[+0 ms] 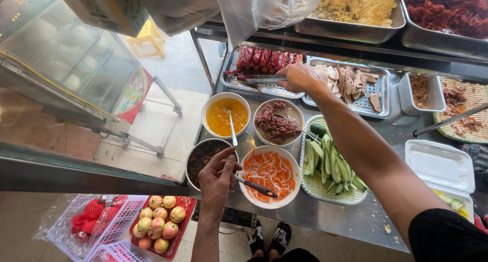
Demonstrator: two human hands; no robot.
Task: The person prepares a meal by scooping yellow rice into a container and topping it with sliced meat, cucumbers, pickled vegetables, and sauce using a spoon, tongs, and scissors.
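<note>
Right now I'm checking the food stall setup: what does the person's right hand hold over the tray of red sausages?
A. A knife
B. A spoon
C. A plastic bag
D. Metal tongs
D: the right hand grips metal tongs above the tray of red sausages.

orange sauce (225,117), red sausages (267,58), perhaps green cucumber (328,163)

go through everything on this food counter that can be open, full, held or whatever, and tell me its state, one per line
left hand: gripping a dark-handled utensil over the pickle bowl
right hand: holding tongs over the sausage tray
foam box: lid open
orange sauce bowl: nearly full, spoon in it
</note>
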